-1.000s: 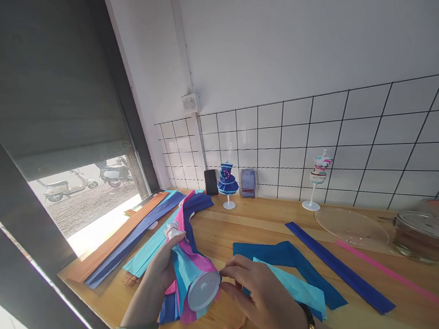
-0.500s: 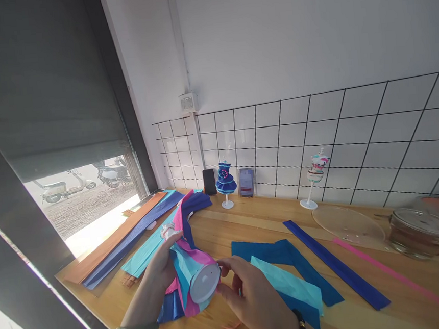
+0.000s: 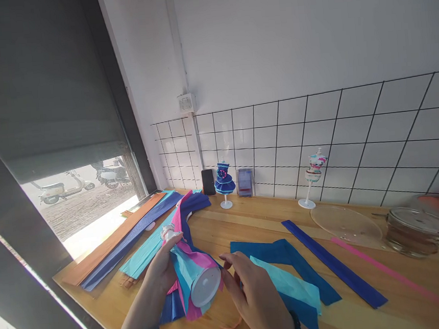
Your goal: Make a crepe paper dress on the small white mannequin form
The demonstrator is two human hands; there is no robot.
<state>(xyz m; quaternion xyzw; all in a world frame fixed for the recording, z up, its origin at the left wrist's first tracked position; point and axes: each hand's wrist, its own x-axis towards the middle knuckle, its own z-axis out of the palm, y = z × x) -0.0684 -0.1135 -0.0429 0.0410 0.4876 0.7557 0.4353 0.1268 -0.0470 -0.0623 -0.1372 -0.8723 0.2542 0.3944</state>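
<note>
My left hand (image 3: 162, 268) is wrapped round a small white dress form (image 3: 168, 233), tilted so that its round base (image 3: 206, 285) faces me. Pink and light blue crepe paper (image 3: 190, 265) hangs skirt-like round the stand, with dark blue paper behind it. To the right of the base is my right hand (image 3: 249, 292), its thumb and index finger closed together at the edge of the crepe paper. What lies between those fingertips is mostly hidden. Teal and light blue crepe paper pieces (image 3: 287, 281) lie on the table beside and beneath this hand.
Orange, blue and light blue crepe strips (image 3: 133, 233) cover the table's left. At the back stand a blue-dressed form (image 3: 224, 182), a phone (image 3: 208, 182) and another dress form (image 3: 314, 174). Rightward lie a blue strip (image 3: 331, 262), a pink strip (image 3: 374, 258), a clear disc (image 3: 343, 223) and a glass container (image 3: 419, 231).
My right hand's fingertips have shifted slightly at the skirt's edge, and its thumb has risen toward the index finger. My left hand keeps its hold on the dress form.
</note>
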